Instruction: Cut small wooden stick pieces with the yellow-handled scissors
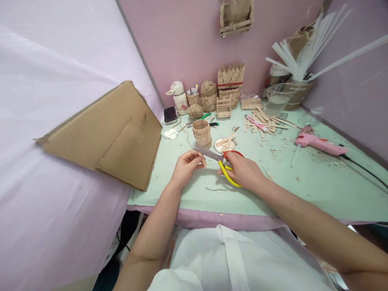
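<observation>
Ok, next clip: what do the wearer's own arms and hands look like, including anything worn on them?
The left hand and right hand are ungloved, with no watch, bracelet or ring that I can make out. The left arm and right arm are bare as far as they show; no sleeve is visible. Between them is a white garment with a band down its front.

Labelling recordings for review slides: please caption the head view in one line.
Left hand holds a wood piece, right hand holds scissors, with a cup just beyond.
</observation>
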`<state>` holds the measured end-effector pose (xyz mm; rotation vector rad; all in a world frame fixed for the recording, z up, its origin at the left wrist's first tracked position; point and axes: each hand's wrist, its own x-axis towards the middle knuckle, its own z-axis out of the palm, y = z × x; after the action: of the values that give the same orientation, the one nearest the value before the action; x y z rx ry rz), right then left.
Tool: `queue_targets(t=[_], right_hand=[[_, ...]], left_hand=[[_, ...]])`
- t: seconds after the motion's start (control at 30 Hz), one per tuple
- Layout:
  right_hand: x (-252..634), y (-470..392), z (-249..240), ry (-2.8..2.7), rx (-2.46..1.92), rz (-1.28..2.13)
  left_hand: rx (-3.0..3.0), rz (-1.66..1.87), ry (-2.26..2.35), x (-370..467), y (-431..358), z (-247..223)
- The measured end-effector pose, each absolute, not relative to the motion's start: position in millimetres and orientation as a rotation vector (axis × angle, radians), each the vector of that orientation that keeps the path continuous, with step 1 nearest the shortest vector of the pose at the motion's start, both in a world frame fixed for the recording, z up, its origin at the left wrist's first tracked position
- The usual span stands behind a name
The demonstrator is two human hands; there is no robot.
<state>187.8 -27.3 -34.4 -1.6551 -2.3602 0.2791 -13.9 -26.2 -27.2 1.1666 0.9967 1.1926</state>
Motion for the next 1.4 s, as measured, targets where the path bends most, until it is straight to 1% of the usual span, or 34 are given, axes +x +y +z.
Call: queue_targets(t=[0.3,1.0,1.4], right_hand=[[185.2,-30.1,-35.7,-2.415,-1.675,0.185],[185.8,-31.9,-31.2,-2.446,-1.723,0.147],[188.6,-31.0,-32.5,-2.443,-1.735,0.03]], left_hand=[[1.196,1.201,1.014,-13.3,-26.1,-30.0],[1.227,1.178,1.025,-14.6,-24.5,-33.5],[1.289,1.16,1.094,-15.3,-24.7,-33.0]])
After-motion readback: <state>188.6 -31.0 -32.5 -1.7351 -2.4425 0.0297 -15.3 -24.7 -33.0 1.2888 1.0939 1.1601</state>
